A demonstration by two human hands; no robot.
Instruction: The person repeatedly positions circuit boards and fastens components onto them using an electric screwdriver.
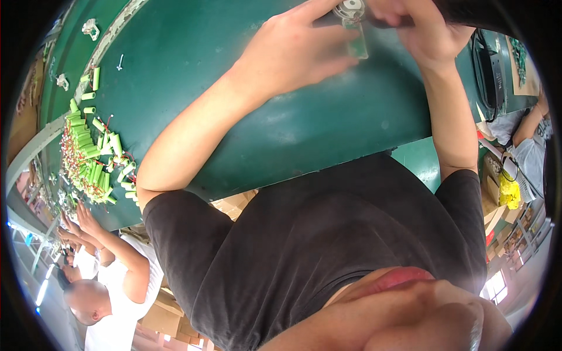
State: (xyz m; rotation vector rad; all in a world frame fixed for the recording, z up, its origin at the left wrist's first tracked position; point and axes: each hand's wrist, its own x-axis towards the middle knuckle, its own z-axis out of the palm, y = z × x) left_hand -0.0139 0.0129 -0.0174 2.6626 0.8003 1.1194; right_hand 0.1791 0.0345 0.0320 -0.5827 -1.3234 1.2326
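Observation:
Near the top edge, my left hand (293, 52) has its fingers around a small clear plastic part (358, 47). This part has a round white-and-grey head (350, 8) at its upper end, and the fingers are partly smeared. Just to its right, my right hand (430, 38) is curled, with its fingertips close to the round head. A dark, blurred object (468, 13) shows at the right hand, cut off by the picture's edge; its kind cannot be made out. Both hands are over the green tabletop (328, 123).
Many light-green cylindrical cells (88, 146) with red wires are heaped at left. A small metallic piece (120, 62) lies above them; a clear-white part (91, 29) lies beyond a raised strip. At right are a black device (490, 76) with cable and co-workers; another person (126, 275) works lower left.

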